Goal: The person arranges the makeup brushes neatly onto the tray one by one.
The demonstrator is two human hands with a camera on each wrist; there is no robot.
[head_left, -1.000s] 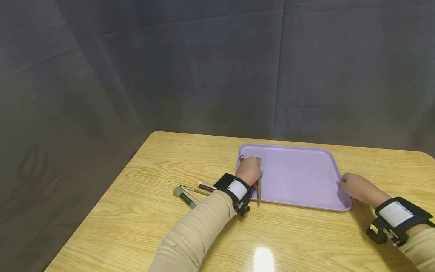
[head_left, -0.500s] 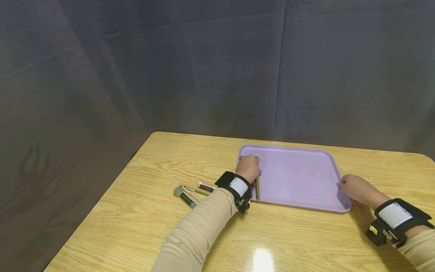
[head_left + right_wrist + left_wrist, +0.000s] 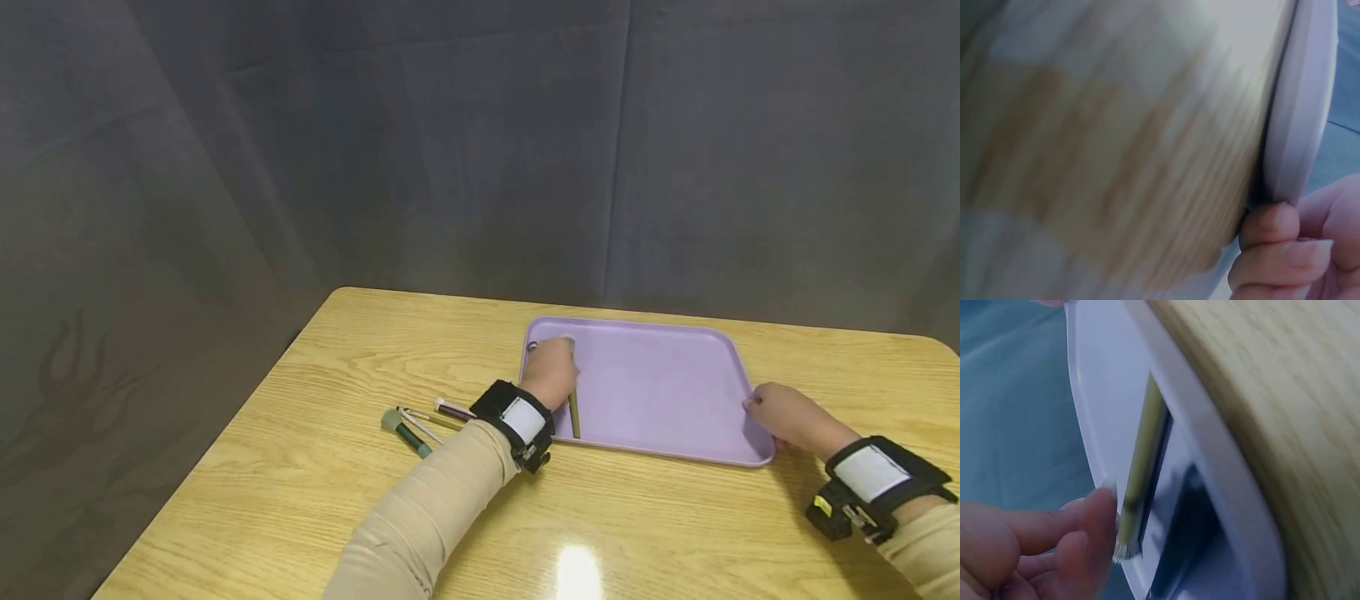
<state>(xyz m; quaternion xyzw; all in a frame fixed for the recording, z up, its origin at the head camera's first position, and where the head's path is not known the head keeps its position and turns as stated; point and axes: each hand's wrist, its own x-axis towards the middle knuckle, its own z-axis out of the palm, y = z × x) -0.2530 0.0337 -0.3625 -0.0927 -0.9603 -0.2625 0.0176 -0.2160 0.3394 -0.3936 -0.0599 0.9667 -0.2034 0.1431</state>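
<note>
Head view: my right grip pinches the tray. Whether my left grip clamps the olive brush, I can't tell.

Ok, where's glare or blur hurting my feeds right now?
Head: white glare spot low in frame on the table, otherwise fairly clear. Left wrist: bluish and soft, wood grain blurred, though the olive brush stands out. Right wrist: table smeared, washed out near the top; the right hand looks sharper.
</note>
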